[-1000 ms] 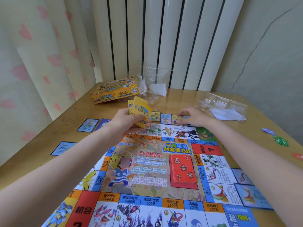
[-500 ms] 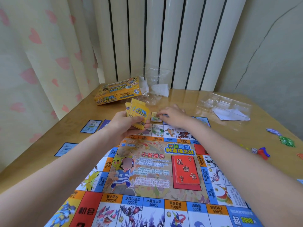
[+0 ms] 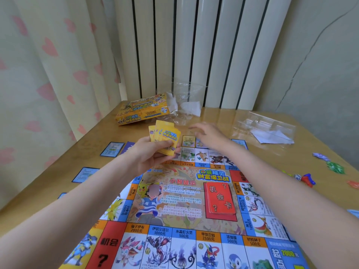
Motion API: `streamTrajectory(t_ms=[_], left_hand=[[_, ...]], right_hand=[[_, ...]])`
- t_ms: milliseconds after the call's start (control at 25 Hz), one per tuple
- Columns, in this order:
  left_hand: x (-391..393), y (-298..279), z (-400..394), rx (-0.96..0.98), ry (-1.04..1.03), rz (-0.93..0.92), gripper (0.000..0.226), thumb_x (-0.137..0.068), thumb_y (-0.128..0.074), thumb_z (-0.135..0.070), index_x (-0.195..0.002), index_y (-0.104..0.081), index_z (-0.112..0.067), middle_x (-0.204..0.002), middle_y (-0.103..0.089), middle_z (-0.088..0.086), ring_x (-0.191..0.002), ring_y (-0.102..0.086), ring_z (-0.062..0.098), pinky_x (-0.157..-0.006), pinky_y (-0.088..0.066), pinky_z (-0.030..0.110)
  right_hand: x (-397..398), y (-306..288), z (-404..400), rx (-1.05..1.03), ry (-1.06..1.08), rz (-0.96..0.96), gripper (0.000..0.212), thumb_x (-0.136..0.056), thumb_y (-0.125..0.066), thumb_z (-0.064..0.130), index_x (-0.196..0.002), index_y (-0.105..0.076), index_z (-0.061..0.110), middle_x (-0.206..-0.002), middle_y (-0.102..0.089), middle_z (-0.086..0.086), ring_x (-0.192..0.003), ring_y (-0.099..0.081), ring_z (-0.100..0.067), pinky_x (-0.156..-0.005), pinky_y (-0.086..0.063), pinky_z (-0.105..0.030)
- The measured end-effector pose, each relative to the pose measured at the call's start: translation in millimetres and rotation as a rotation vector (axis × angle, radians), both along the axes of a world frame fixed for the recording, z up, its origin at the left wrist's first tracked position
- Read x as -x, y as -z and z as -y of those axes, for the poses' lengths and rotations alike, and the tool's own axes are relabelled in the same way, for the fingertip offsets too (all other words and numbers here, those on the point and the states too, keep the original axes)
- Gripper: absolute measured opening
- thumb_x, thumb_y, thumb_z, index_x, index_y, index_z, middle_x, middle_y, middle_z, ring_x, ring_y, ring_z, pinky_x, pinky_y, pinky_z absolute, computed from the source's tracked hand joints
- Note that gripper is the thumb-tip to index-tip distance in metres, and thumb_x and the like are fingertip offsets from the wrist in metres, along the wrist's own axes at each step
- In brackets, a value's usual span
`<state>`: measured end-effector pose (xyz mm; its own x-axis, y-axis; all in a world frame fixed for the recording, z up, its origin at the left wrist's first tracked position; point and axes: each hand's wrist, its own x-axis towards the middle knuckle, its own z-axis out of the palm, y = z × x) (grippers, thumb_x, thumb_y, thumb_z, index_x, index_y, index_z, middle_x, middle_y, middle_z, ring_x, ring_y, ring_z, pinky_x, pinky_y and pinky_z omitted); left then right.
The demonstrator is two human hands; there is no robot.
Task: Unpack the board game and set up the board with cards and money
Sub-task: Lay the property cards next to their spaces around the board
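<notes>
The colourful game board [image 3: 182, 193] lies flat on the wooden table, with a red stack of chance cards [image 3: 220, 198] on its centre right. My left hand [image 3: 150, 154] grips a fanned stack of yellow-backed cards [image 3: 165, 139] above the board's far left corner. My right hand [image 3: 208, 133] hovers with spread fingers just past the far edge, over small property cards [image 3: 188, 141] laid there. More blue-edged cards [image 3: 112, 149] lie along the table's left side. The yellow game box [image 3: 141, 109] sits at the back.
Crumpled clear wrapping and white paper [image 3: 186, 107] lie beside the box. A clear plastic tray [image 3: 266, 127] with a white sheet rests at the back right. Small coloured game pieces and a die [image 3: 305, 178] are scattered at the right. A curtain hangs at the left.
My right hand moved left along the board's far edge from the right corner, then lifted and opened above the laid cards. My left hand keeps holding the yellow stack.
</notes>
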<state>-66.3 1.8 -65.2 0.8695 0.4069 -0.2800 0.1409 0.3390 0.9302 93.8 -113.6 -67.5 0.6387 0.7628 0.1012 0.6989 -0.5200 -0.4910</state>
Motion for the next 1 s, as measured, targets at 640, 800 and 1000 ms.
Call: streamTrajectory(t_ms=[640,800,1000], left_hand=[[41.8,-20.3,19.5,0.224,-0.028,0.137,0.021,-0.097,-0.045,-0.009,-0.107,-0.054,0.006,-0.089,-0.071,0.019,-0.073,-0.072,0.023,-0.064,-0.059,0.028],[50.6,-23.2,18.1,0.216,-0.098,0.134,0.014,-0.095,-0.049,-0.008,-0.091,-0.058,0.003,-0.075,-0.071,0.016,-0.06,-0.07,0.018,-0.057,-0.058,0.023],[61.5,-21.2,11.5,0.02,-0.142,0.084,0.003,-0.089,-0.056,-0.002,-0.089,-0.059,-0.003,-0.075,-0.069,0.012,-0.056,-0.067,0.014,-0.054,-0.055,0.021]], right_hand=[[79.2,-61.8,34.5,-0.626,0.049,0.081,0.005,-0.079,-0.071,0.013,-0.077,-0.07,0.009,-0.069,-0.057,0.005,-0.062,-0.048,-0.005,-0.068,-0.043,-0.025],[96.7,-38.4,30.4,-0.278,-0.338,0.492,0.013,-0.081,-0.07,0.021,-0.088,-0.073,0.012,-0.089,-0.058,-0.002,-0.084,-0.049,-0.015,-0.07,-0.048,-0.038],[96.9,-36.9,36.5,-0.233,-0.377,0.285,0.025,-0.081,-0.069,0.034,-0.102,-0.072,0.02,-0.104,-0.053,0.005,-0.089,-0.044,0.0,-0.077,-0.038,-0.02]])
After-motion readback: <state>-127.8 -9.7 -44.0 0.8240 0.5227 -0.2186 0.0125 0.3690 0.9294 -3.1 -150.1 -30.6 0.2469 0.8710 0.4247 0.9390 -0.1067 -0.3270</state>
